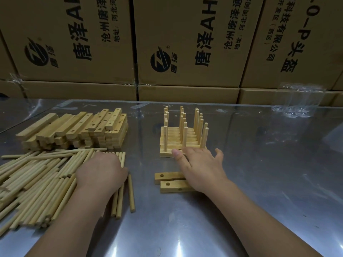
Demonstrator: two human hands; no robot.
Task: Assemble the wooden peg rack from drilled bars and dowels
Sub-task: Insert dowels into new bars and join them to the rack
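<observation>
Left hand (100,171) on dowels (37,175), right hand (200,167) touching peg rack (167,140)

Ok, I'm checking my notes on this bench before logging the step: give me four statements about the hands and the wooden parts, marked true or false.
1. The left hand lies on the pile of round wooden dowels. True.
2. The stack of drilled wooden bars sits right of the assembled peg racks. False: it sits to their left.
3. Two loose drilled bars lie flat, partly hidden by the right hand. True.
4. The right hand grips a dowel. False: its fingers are spread, touching the base of the nearest rack.
</observation>
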